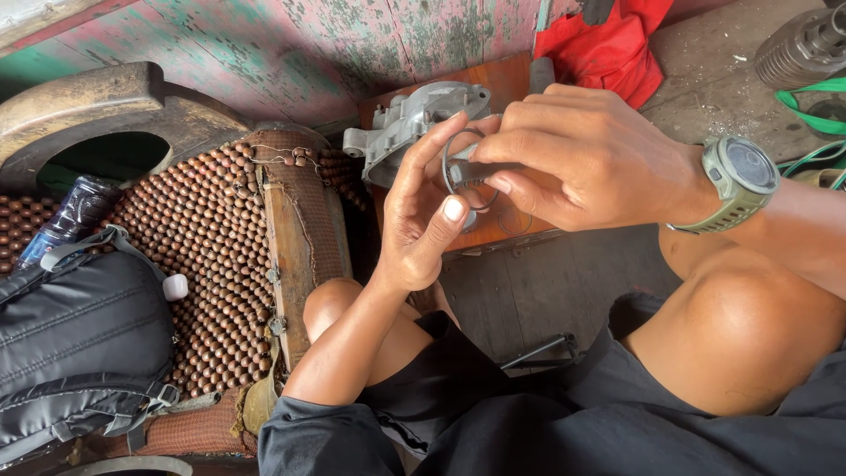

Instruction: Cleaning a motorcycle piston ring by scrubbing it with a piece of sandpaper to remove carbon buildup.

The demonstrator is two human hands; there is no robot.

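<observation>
Bare knees frame both hands: left hand (423,216) pinches a thin wire ring (464,176), right hand (582,159) fingers grip a grey tool (476,172) lying sideways through it.

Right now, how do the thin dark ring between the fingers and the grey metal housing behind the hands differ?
The ring is a thin, dark loop, open in the middle; the housing is a bulky, light grey cast part. The ring is held up between the left hand and right hand; the housing lies on the reddish board, untouched. The ring is far smaller than the housing. Both look like machine parts.
</observation>
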